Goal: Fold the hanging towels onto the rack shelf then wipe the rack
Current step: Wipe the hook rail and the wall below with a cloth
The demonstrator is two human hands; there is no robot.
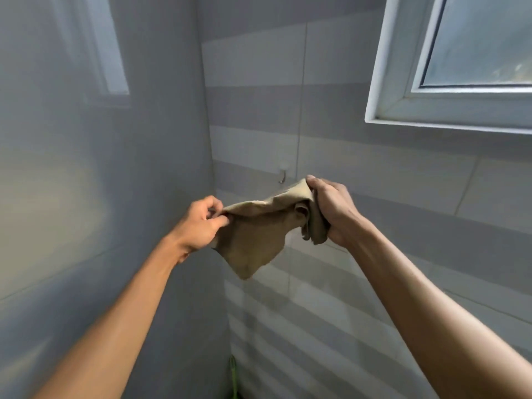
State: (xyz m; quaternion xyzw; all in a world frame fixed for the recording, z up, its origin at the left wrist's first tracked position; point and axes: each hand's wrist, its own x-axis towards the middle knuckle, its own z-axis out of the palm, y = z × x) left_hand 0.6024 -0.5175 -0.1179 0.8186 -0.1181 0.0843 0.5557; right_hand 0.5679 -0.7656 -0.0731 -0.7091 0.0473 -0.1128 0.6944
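The left hand (198, 223) pinches and the right hand (331, 208) grips a tan towel (253, 240), still unfolded; no rack is visible.

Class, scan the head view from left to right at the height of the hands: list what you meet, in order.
Left hand pinching a corner → tan cloth stretched between the hands → right hand gripping the bunched end → striped tiled wall.

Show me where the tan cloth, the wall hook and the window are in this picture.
tan cloth (253, 240): head view, on its hanging middle.
wall hook (283, 175): head view, on its metal curve.
window (385, 67): head view, on its white frame's left side.
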